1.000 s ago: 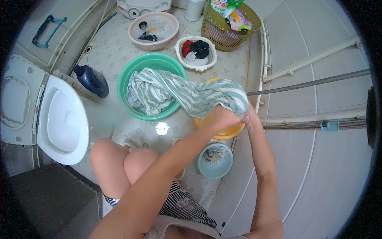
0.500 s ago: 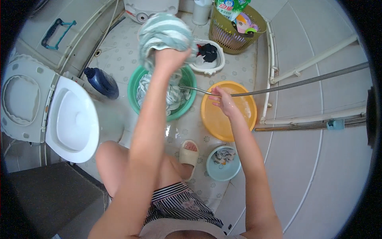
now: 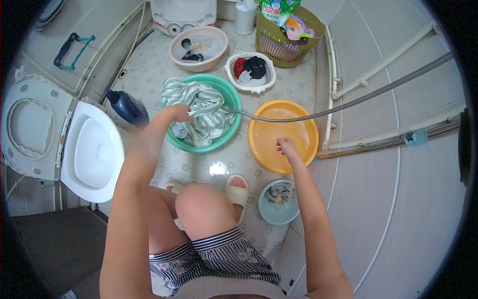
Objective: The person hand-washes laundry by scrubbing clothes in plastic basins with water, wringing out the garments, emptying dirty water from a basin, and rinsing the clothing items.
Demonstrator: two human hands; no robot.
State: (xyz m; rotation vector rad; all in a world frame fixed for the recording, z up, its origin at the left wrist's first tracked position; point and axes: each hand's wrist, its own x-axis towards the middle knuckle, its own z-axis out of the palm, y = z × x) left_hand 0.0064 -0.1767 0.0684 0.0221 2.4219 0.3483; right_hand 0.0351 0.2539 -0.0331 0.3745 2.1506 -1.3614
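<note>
A heap of wet cloth (image 3: pixel 204 107) with white and pale green stripes lies in the green basin (image 3: pixel 233 94), spilling a little over its left rim. My left hand (image 3: pixel 178 113) is at the cloth's left side, fingers curled down onto its folds. A grey flexible hose (image 3: pixel 298 118) comes in from the right, passes over the yellow basin (image 3: pixel 258 149) and ends among the cloth, where its tip is hidden. Above the yellow basin's near part hangs my right hand (image 3: pixel 287 147), fingers loosely bent and apart, holding nothing visible.
Behind stand a pink basin (image 3: pixel 221 59) of sudsy water and dark items, a white basin (image 3: pixel 229 74) of clothes and an olive basket (image 3: pixel 269 47). A light blue basin (image 3: pixel 264 214) sits nearby. Left are a dark blue bottle (image 3: pixel 127 107) and a toilet (image 3: pixel 94 149).
My left hand has lowered the bunched striped cloth into the green basin and moved left. My right hand has come away from the hose toward me. My left knee has shifted right.
</note>
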